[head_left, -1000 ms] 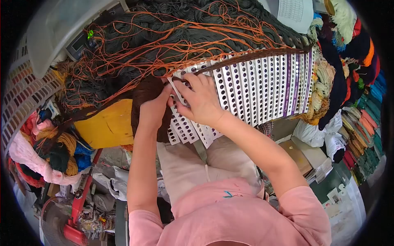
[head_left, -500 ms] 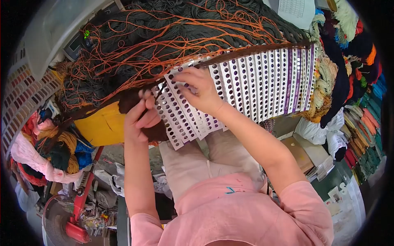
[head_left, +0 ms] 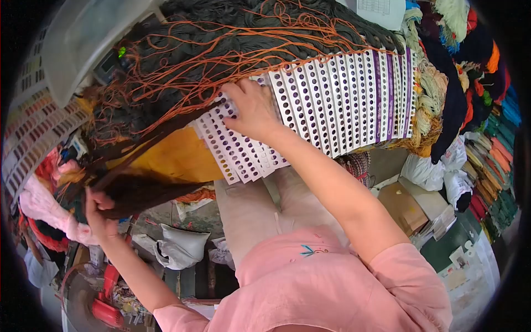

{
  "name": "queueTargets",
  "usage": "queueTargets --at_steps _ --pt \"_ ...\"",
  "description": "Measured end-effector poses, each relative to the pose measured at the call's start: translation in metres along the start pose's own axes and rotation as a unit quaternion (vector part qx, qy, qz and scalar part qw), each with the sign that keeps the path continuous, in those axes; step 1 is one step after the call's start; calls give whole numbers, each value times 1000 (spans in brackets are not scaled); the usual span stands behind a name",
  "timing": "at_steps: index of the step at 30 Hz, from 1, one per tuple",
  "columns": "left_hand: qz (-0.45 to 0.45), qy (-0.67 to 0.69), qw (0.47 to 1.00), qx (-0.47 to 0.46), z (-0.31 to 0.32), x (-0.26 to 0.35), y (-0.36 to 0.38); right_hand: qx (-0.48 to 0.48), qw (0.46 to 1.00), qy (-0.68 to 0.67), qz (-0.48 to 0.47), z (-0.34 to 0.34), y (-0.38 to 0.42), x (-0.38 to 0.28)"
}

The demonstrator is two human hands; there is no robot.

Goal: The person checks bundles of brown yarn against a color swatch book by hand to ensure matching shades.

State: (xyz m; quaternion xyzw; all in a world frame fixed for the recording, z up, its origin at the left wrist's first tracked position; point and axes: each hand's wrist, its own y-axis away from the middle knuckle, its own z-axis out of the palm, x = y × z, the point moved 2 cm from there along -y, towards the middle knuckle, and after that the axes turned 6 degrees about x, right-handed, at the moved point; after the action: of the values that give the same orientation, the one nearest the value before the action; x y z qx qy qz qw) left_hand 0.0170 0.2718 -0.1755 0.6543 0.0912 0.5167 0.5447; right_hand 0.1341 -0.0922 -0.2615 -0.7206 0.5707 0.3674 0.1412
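Note:
My left hand (head_left: 100,216) is at the far left, its fingers curled at the end of a dark brown yarn bundle (head_left: 146,191). The yarn stretches from there across a yellow-orange surface (head_left: 188,149) toward the cards. My right hand (head_left: 251,108) grips the upper part of the white punched cards (head_left: 238,152), thumb and fingers bent over them. Brown strands reach the cards' upper edge close to these fingertips; whether the fingers pinch them is hidden. The cards have rows of round holes and overlap in a fan running right, some with purple strips (head_left: 390,94).
Dark grey yarn (head_left: 221,50) with loose orange strands (head_left: 260,47) lies behind the cards. A translucent plastic bin (head_left: 83,44) is at upper left. Coloured skeins (head_left: 475,72) hang at right. A red fan (head_left: 108,312) stands at lower left, near white plastic bags (head_left: 185,246).
My left hand has swept down and left from the cards, drawing the brown yarn out over the yellow-orange surface. My right hand has shifted slightly left and stays at the cards.

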Motion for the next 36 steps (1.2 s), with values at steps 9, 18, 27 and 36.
queueTargets --at_steps 9,18,27,36 --pt "16 42 999 -19 -19 -30 68 -132 990 39 12 -16 -24 -4" --pt "-11 132 969 -209 41 -89 142 153 976 -39 -152 -78 6 -90" --pt "64 139 901 -407 81 -87 181 -144 888 -430 73 -71 128 -213" --pt "25 242 848 -471 83 -69 214 -141 837 -520 96 -96 145 -226"
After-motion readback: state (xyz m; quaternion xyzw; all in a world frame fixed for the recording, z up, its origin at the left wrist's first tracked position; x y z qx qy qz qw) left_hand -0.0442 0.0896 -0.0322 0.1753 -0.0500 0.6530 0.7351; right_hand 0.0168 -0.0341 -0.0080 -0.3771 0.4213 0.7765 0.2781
